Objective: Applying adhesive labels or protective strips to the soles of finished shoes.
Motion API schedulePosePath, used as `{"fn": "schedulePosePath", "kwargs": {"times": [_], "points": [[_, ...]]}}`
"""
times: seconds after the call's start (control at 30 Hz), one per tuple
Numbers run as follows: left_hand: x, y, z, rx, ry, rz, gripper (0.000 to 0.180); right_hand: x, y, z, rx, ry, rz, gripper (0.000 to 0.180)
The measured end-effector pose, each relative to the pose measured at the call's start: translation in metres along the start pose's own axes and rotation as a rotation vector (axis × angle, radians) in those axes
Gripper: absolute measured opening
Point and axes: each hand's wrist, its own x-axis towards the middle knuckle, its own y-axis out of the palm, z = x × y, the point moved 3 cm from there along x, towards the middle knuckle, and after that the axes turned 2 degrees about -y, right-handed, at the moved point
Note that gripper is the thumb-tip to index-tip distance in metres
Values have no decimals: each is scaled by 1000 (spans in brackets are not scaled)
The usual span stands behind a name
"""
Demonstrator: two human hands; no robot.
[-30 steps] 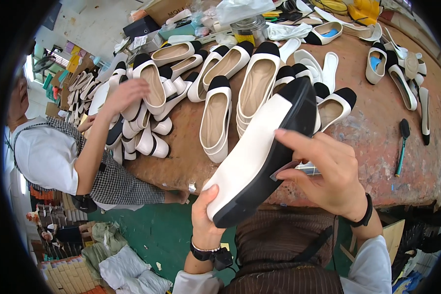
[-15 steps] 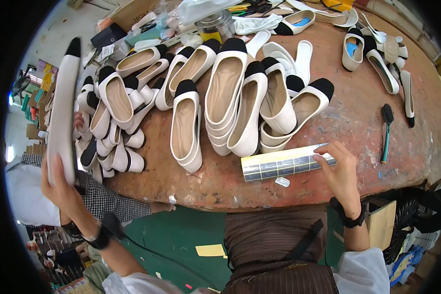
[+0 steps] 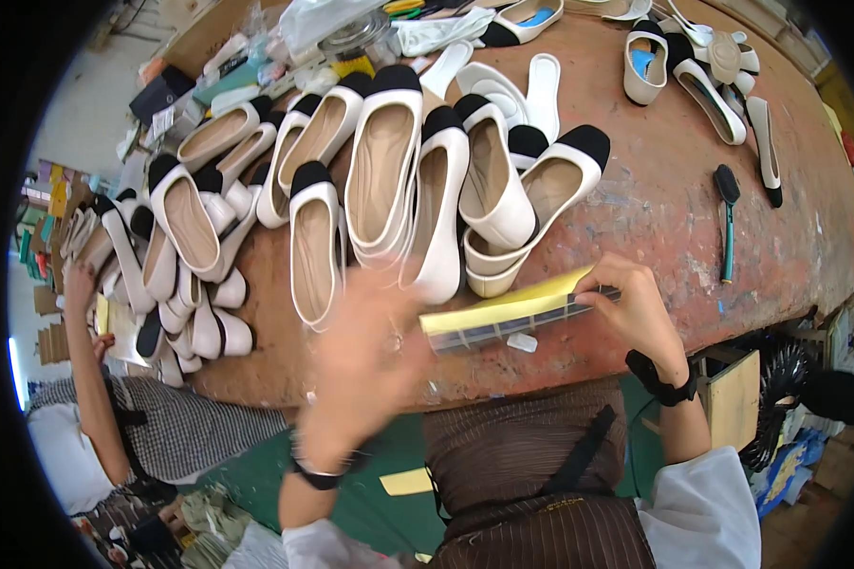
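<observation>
Head view: the right hand has its thumb and fingers nearly together, pinching the right end of a long, narrow sheet of dark, silvery rectangular labels with a yellow backing. This sheet runs roughly parallel to the near edge of the stained reddish-brown worktable, its left end slightly lower. The left hand is a blur over that near edge, just beside the sheet's left end; how far its fingers are open, and whether it has hold of anything, I cannot tell.

A small, pale, rectangular clear-looking piece lies between the sheet and the table edge. Behind the sheet, near its upper border, stands a close-set group of white flat shoes with black toe caps, leaving only a narrow strip of tabletop. To the right, the surface runs open from the right hand to a teal-handled black brush, with more white-and-black shoes well beyond it. On the left, a jumbled pile of similar shoes reaches toward a co-worker in a checked apron.
</observation>
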Motion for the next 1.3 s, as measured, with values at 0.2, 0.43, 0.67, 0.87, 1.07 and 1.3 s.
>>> {"fn": "schedulePosePath", "kwargs": {"times": [0.2,0.43,0.67,0.87,1.07,1.3], "points": [[-7,72,-52,-94,-105,275,27,-18,6,62,103,-276,-35,15],[-31,53,-30,-637,-492,340,10,-35,31,87,-255,-607,-219,27],[-56,52,-17,-950,-640,410,17,-45,44,98,-397,-775,-329,36],[-59,48,-16,-1002,-647,431,18,-47,42,100,-417,-835,-312,34],[-62,42,-15,-1078,-661,438,18,-47,40,101,-361,-836,-215,35],[-62,45,-10,-1063,-649,456,20,-45,44,97,-277,-832,-189,33]]}}
